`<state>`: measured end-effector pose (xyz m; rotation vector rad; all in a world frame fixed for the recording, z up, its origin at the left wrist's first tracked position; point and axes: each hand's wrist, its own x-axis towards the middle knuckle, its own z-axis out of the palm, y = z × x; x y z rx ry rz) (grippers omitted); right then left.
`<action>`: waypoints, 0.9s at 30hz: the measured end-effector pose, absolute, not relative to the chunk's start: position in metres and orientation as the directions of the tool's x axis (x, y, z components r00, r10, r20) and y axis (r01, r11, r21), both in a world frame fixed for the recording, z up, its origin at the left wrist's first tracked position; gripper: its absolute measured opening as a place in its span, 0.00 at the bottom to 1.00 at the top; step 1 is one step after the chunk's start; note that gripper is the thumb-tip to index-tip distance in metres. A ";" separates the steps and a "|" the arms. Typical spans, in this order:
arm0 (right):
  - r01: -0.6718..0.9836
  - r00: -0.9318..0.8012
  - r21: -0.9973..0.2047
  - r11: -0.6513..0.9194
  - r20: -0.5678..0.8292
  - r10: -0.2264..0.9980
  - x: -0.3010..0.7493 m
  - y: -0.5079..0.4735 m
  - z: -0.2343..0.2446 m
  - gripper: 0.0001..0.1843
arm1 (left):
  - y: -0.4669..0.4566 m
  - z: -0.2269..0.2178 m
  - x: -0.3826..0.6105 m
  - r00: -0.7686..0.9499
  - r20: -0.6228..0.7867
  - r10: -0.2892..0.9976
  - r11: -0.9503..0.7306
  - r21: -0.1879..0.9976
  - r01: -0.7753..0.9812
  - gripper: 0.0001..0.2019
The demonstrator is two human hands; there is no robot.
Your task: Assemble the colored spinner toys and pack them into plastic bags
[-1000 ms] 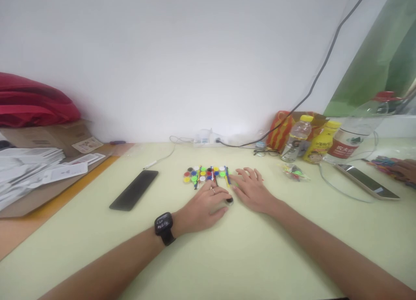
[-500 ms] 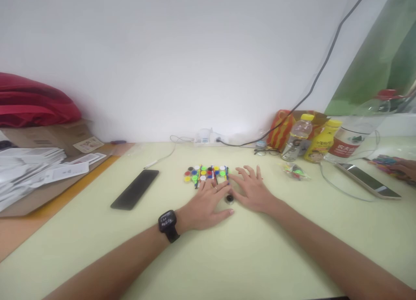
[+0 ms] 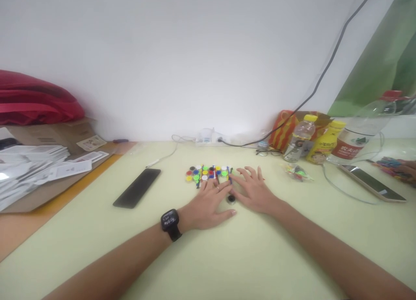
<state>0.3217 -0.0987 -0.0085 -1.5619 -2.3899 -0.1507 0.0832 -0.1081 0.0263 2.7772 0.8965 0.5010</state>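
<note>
In the middle of the pale table (image 3: 208, 265), several small round coloured discs (image 3: 204, 173) lie in rows, with thin coloured sticks (image 3: 199, 179) among them. My left hand (image 3: 208, 204), palm down with its fingers stretched, rests at the near edge of these pieces; its fingertips hide some of them. My right hand (image 3: 255, 189) lies spread just to the right, its fingertips close to the right end of the rows. A small black round piece (image 3: 231, 198) sits between the two hands, beside my right thumb. Neither hand visibly grips anything.
A black phone (image 3: 138, 188) lies to the left, near stacked white cards (image 3: 35, 161). At the right are a clear bottle (image 3: 299, 142), a yellow bottle (image 3: 325, 144), a small plastic bag (image 3: 298, 173) and another phone (image 3: 373, 183). Another person's hand (image 3: 407, 166) shows at the far right edge.
The whole view has shifted slightly, so things appear a little further right. Both hands keep nearly the same pose and place by the coloured pieces.
</note>
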 end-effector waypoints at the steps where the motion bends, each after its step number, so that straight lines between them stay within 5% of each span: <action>1: 0.910 -0.373 -0.069 0.408 0.290 0.881 0.322 -0.099 -0.008 0.33 | -0.108 0.027 0.083 0.761 0.261 0.594 -0.801 0.271 0.533 0.29; 21: 0.903 -0.368 -0.134 0.407 0.247 0.897 0.322 -0.102 -0.001 0.33 | -0.107 0.023 0.081 0.768 0.244 0.592 -0.802 0.273 0.531 0.32; 27: 0.893 -0.398 -0.086 0.442 0.312 0.863 0.328 -0.099 0.002 0.22 | -0.107 0.024 0.080 0.768 0.258 0.586 -0.807 0.273 0.524 0.31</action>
